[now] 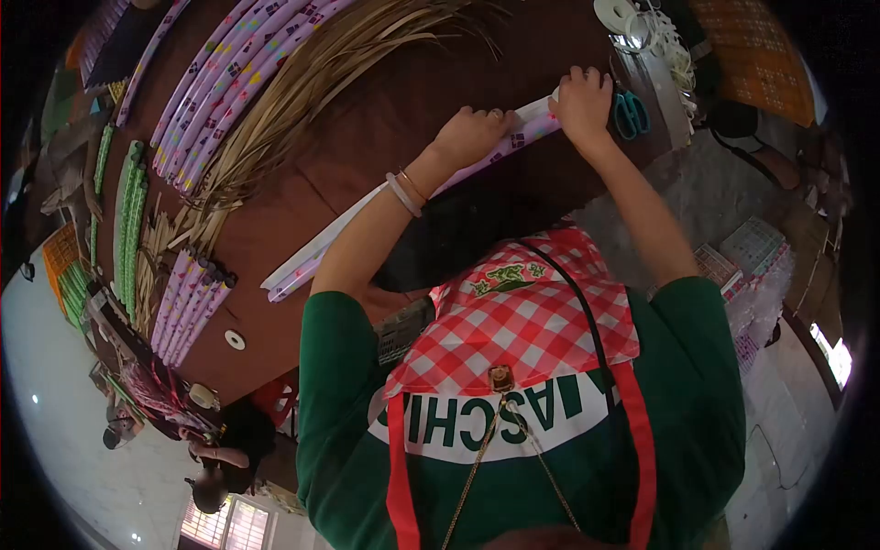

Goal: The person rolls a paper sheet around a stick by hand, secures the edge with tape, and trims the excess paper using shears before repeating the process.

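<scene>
A long, narrow strip of purple patterned paper with a white edge (323,240) lies slantwise across the brown table. My left hand (474,136), with a ring and bracelets at the wrist, is closed over the strip partway along it. At the strip's far right end, my right hand (584,101) is closed with its fingers curled over the paper. Both hands press or pinch the strip; the fingertips are partly hidden. Teal-handled scissors (631,115) lie just right of my right hand.
Dried brown leaf strips (307,82) and purple patterned rolls (215,87) cover the table's back left. Green rolls (131,220) and a white tape roll (235,339) lie further left. White tape rolls (616,15) sit at the back right. Another person (220,463) is at lower left.
</scene>
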Motion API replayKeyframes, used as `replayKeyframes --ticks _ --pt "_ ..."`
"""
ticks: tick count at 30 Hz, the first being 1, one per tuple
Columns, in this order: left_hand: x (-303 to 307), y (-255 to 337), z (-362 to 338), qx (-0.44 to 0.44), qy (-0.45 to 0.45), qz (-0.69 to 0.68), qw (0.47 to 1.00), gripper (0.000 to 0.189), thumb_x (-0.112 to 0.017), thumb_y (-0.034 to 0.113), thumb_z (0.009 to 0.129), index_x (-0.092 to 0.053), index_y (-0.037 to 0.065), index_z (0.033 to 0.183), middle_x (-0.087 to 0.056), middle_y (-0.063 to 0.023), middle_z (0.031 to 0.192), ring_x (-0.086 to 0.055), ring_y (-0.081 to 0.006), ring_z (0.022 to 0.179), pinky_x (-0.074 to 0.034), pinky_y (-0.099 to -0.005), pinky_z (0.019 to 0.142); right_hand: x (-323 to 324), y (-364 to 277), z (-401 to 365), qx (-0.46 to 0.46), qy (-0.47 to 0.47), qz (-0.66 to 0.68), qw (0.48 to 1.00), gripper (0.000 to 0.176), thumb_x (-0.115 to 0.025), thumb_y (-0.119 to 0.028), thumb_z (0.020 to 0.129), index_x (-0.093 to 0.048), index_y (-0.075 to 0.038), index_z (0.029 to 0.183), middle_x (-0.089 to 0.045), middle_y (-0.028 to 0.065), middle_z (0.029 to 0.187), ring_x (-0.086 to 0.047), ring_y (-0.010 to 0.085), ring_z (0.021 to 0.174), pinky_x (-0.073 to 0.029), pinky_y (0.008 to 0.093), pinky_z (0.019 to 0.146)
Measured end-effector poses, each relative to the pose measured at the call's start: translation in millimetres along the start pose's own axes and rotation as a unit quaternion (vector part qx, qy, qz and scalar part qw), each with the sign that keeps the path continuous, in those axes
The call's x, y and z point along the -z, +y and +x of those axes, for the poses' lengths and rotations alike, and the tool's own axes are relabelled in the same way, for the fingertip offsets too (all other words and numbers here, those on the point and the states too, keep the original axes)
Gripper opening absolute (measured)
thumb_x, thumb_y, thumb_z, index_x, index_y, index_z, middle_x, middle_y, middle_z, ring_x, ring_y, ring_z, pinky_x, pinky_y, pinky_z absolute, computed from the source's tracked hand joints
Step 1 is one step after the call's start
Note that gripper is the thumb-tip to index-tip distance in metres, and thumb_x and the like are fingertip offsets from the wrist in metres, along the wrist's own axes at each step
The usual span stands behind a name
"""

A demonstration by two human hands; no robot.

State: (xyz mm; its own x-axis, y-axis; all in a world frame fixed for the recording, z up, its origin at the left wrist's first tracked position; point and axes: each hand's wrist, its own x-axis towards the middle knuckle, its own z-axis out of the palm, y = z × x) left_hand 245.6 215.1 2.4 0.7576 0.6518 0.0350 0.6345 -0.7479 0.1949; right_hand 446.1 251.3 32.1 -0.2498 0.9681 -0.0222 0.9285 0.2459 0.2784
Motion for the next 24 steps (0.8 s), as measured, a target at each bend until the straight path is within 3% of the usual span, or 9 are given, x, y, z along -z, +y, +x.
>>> replayKeyframes --ticks 4,11,13,15,19,21,24 --pt "-2 2 4 -0.008 -0.007 0.005 1.0 0.027 -0.045 0.013 0.082 -0.052 0.006 0.107 -0.06 -0.0026 0.081 -0.062 -0.0161 0.065 -0.045 -0.0293 0.058 -9 2 0 0.011 0.051 0.015 0.999 0.018 -0.061 -0.019 0.064 -0.066 -0.004 0.075 -0.056 0.0084 0.089 -0.049 0.0289 0.09 -0.035 0.0488 0.088" --pt "-1 2 8 -0.032 0.002 0.038 0.999 0.03 -0.046 0.014 0.082 -0.052 0.008 0.111 -0.06 -0.0029 0.075 -0.061 -0.0152 0.06 -0.046 -0.0286 0.053 -6 0 -1 0.003 0.051 0.023 0.998 0.017 -0.06 -0.017 0.064 -0.066 -0.004 0.074 -0.056 0.0083 0.087 -0.049 0.0291 0.09 -0.035 0.0489 0.088" --pt "-3 2 12 -0.038 0.006 0.034 0.999 0.03 -0.046 0.014 0.082 -0.052 0.008 0.111 -0.06 -0.0027 0.072 -0.061 -0.0149 0.058 -0.046 -0.0284 0.05 -4 -1 0 -0.013 -0.01 -0.01 1.0 0.033 -0.068 -0.031 0.063 -0.064 -0.006 0.083 -0.055 0.0059 0.097 -0.048 0.0262 0.099 -0.035 0.046 0.091" --pt "-5 -1 18 -0.031 -0.075 -0.003 0.997 0.047 -0.048 0.012 0.08 -0.042 0.011 0.127 -0.058 -0.0055 0.078 -0.058 -0.0162 0.056 -0.047 -0.0286 0.049 -4 -1 0 -0.013 -0.014 -0.014 1.0 0.033 -0.068 -0.031 0.063 -0.064 -0.006 0.084 -0.055 0.0059 0.097 -0.048 0.0262 0.099 -0.035 0.046 0.091" --pt "-6 0 22 -0.052 -0.049 0.038 0.997 0.046 -0.048 0.011 0.08 -0.043 0.012 0.126 -0.058 -0.0044 0.072 -0.059 -0.0177 0.054 -0.047 -0.0287 0.045 -7 -1 0 -0.012 -0.012 -0.02 1.0 0.034 -0.069 -0.031 0.063 -0.064 -0.006 0.084 -0.055 0.0059 0.096 -0.048 0.0261 0.099 -0.035 0.0459 0.09" --pt "-7 1 25 -0.05 0.024 0.035 0.998 0.034 -0.047 0.013 0.081 -0.053 0.008 0.114 -0.06 -0.0036 0.066 -0.059 -0.0158 0.052 -0.046 -0.0276 0.045 -8 -1 0 -0.011 -0.01 -0.021 1.0 0.034 -0.069 -0.031 0.063 -0.064 -0.006 0.084 -0.055 0.0058 0.096 -0.048 0.026 0.099 -0.035 0.046 0.09" --pt "-9 1 33 -0.041 -0.001 0.008 0.999 0.035 -0.047 0.012 0.082 -0.053 0.008 0.115 -0.061 -0.0039 0.068 -0.06 -0.0166 0.053 -0.046 -0.0279 0.044 -7 0 0 -0.01 -0.014 -0.021 1.0 0.034 -0.069 -0.032 0.063 -0.063 -0.006 0.084 -0.054 0.0057 0.096 -0.048 0.0259 0.099 -0.035 0.046 0.091"
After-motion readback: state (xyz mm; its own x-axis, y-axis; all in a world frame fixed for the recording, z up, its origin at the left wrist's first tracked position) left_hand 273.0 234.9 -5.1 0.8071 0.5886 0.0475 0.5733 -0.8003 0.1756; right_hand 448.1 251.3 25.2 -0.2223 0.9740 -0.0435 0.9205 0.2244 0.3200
